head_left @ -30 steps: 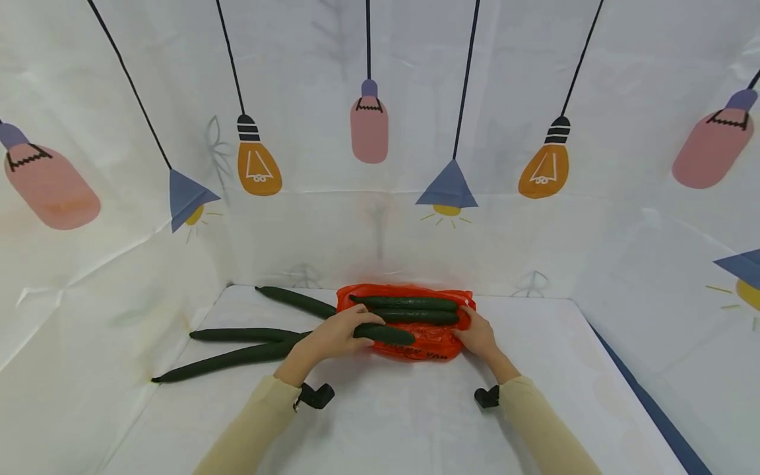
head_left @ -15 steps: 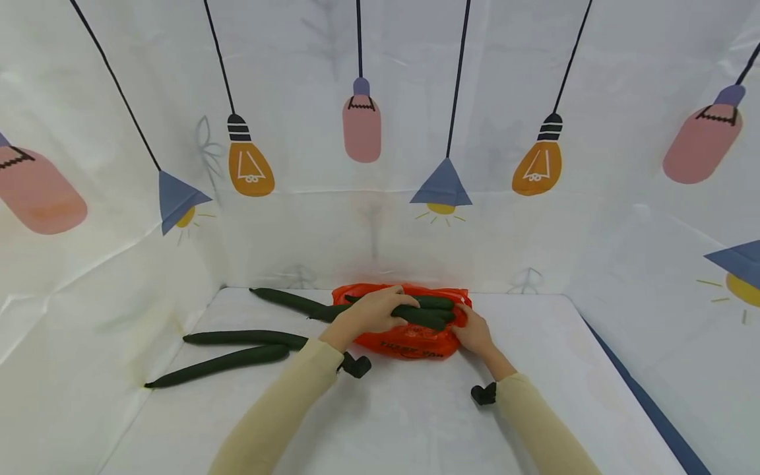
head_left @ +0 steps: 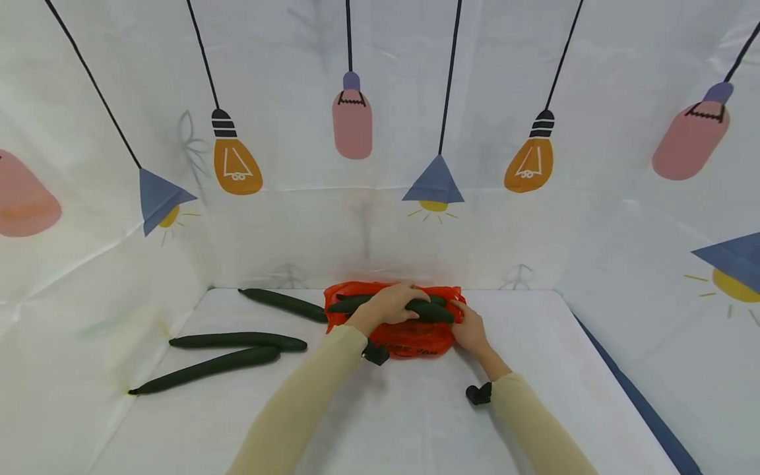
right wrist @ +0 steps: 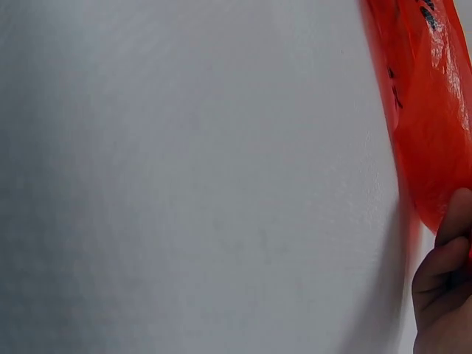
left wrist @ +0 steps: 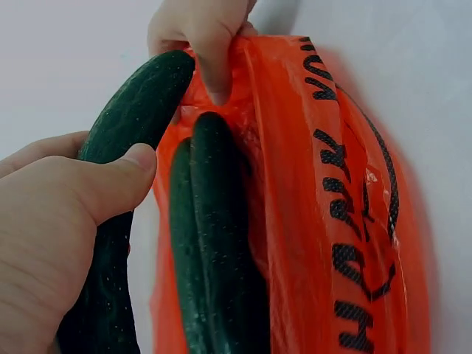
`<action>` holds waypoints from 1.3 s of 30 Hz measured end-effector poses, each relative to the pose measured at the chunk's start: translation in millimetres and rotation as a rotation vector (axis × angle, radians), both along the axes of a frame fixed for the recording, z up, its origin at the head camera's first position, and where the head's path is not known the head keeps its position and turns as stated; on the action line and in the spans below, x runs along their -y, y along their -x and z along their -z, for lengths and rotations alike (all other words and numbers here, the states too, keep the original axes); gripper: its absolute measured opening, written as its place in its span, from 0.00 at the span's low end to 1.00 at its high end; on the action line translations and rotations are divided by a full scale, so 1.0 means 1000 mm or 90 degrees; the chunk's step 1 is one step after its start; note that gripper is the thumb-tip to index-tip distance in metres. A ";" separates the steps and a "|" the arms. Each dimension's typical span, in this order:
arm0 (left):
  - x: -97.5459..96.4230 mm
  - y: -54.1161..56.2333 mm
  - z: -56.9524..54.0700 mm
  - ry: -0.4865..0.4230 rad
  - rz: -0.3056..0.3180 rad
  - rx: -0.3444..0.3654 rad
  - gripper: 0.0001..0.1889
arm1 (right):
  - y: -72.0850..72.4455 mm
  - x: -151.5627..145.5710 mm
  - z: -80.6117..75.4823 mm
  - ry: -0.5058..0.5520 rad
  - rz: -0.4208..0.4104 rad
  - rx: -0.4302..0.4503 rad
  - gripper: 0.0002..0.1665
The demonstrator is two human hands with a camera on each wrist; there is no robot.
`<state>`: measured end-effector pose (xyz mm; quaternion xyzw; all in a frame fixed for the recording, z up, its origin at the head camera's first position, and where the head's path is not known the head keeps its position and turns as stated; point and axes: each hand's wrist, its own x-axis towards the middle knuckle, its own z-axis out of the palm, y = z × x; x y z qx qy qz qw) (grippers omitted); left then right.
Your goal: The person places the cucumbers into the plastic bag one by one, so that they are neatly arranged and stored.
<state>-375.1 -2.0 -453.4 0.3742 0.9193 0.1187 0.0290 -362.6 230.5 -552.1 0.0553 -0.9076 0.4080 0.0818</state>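
My left hand (head_left: 392, 305) grips a dark green cucumber (left wrist: 136, 110) around its middle, thumb across the top. The cucumber is held over the mouth of a red plastic bag (head_left: 410, 340) with black lettering. Inside the bag two more cucumbers (left wrist: 214, 228) lie side by side, seen best in the left wrist view. At the bag's right end my right hand (head_left: 471, 328) holds the plastic edge, its fingers curled at the film in the right wrist view (right wrist: 446, 280). Part of the held cucumber is hidden behind my left hand.
Left of the bag, three loose cucumbers lie on the white table (head_left: 415, 422): a far one (head_left: 285, 303), a middle one (head_left: 237, 340) and a near one (head_left: 208, 371). A white sheet (head_left: 285, 231) printed with lamps stands along the back and sides.
My left hand has carried the cucumber rightward and back, from the bag's left front to over its opening. My right hand stays at the bag's right end. The head view has shifted slightly.
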 end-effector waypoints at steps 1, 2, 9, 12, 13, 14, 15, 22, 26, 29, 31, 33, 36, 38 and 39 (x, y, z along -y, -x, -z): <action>-0.001 0.000 0.001 0.003 -0.003 0.004 0.21 | 0.001 -0.001 0.001 -0.005 -0.002 -0.001 0.31; -0.002 0.001 0.002 0.003 -0.005 0.010 0.21 | 0.001 -0.001 0.002 -0.007 -0.004 0.000 0.31; -0.009 0.002 0.015 -0.007 -0.035 0.047 0.21 | -0.001 -0.005 0.002 0.011 -0.009 0.018 0.35; -0.012 0.004 0.022 -0.018 -0.038 0.047 0.21 | -0.002 -0.005 0.001 0.020 -0.013 0.025 0.37; -0.013 0.004 0.024 -0.021 -0.038 0.046 0.21 | -0.003 -0.005 0.001 0.022 -0.013 0.028 0.37; -0.014 0.004 0.026 -0.026 -0.036 0.045 0.21 | -0.003 -0.005 0.001 0.023 -0.013 0.031 0.38; -0.015 0.005 0.027 -0.027 -0.035 0.043 0.21 | -0.003 -0.005 0.001 0.023 -0.012 0.034 0.38; -0.018 0.004 0.041 -0.041 -0.041 0.061 0.23 | -0.005 -0.005 0.000 0.023 -0.012 0.052 0.40; -0.016 0.003 0.046 -0.050 -0.050 0.062 0.23 | -0.004 -0.006 0.002 0.006 -0.015 0.043 0.41; -0.014 0.002 0.049 -0.053 -0.051 0.059 0.23 | -0.003 -0.006 0.003 -0.002 -0.019 0.035 0.41; -0.013 0.002 0.051 -0.056 -0.047 0.054 0.23 | -0.003 -0.007 0.003 0.005 -0.019 0.035 0.42; -0.013 0.002 0.052 -0.056 -0.044 0.042 0.22 | -0.003 -0.007 0.003 0.007 -0.021 0.031 0.42; -0.012 0.001 0.053 -0.060 -0.046 0.033 0.22 | -0.002 -0.007 0.003 0.009 -0.022 0.032 0.43; -0.011 0.000 0.053 -0.065 -0.053 0.033 0.22 | -0.002 -0.007 0.003 0.007 -0.023 0.033 0.43; -0.010 -0.001 0.054 -0.067 -0.056 0.034 0.22 | -0.002 -0.007 0.003 0.004 -0.025 0.033 0.43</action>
